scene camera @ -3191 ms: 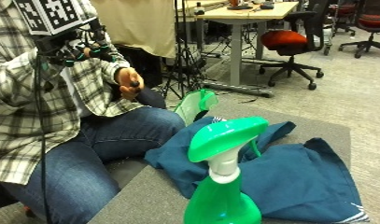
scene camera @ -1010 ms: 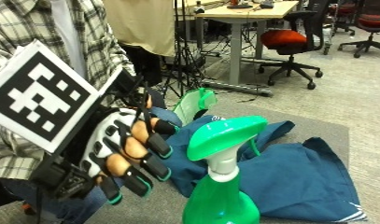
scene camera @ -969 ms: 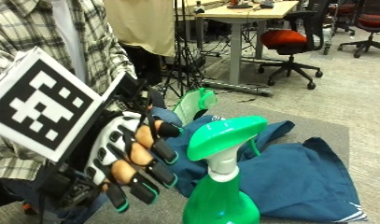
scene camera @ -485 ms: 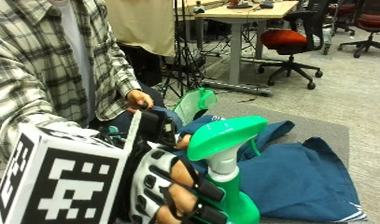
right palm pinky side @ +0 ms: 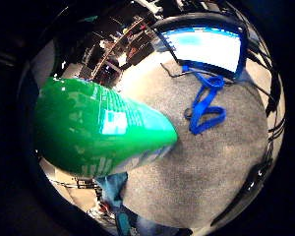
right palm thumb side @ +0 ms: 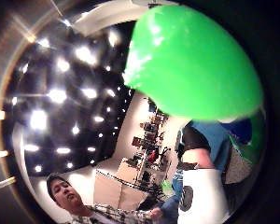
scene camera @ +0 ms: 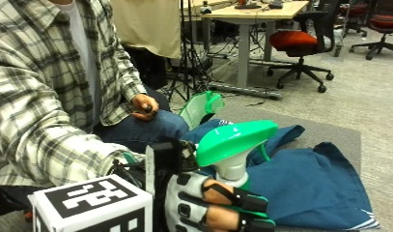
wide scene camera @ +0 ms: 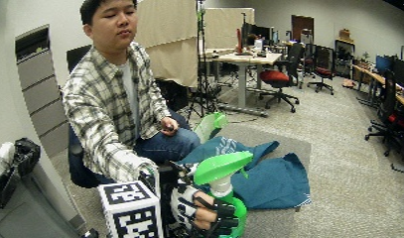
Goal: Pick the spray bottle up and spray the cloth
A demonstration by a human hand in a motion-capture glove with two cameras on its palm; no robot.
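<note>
The gloved right hand (scene camera: 209, 208) has its grip curled around the neck and upper body of the green spray bottle (scene camera: 236, 140), fingers (scene camera: 231, 195) wrapped just below the trigger head. The bottle stands upright on the grey tabletop (scene camera: 324, 133), at the near edge of the blue cloth (scene camera: 305, 186). The bare hand (scene camera: 145, 104) rests on the person's lap, behind the bottle.

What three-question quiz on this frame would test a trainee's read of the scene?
1. True or false: the gloved right hand has its grip round the green spray bottle.
2. The blue cloth lies: A) on the grey table, B) on the red chair, C) over the person's lap.
3. Fill in: the bare hand rests on the person's ____.

Key: 1 true; 2 A; 3 thigh.
</note>
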